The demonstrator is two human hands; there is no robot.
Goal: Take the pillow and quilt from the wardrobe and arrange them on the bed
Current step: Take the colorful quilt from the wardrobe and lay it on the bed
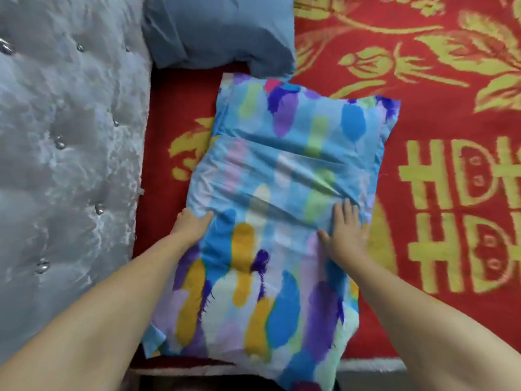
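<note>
A multicoloured pillow (270, 221) is laid flat on the bed (423, 193), centre of view, long axis running 12 to 6 o'clock. The bed is covered by a red blanket (408, 88) with yellow floral and letter patterns; the lettering at 3 o'clock is cut off by the frame edge. The left hand (191, 225) is placed at the pillow's 9 o'clock edge, fingers curled over the fabric; the fingertips are hidden, so pinching cannot be confirmed. The right hand (345, 230) is pressed flat on the pillow toward 3 o'clock, fingers spread, creases seen in front of it. A grey-blue pillow (220, 32) is seen at 12 o'clock, its top cut off, touching the coloured pillow's far corner. A grey tufted headboard (64, 150) fills 9 o'clock. The pillow's near end at 6 o'clock is cut off. No quilt is made out.
</note>
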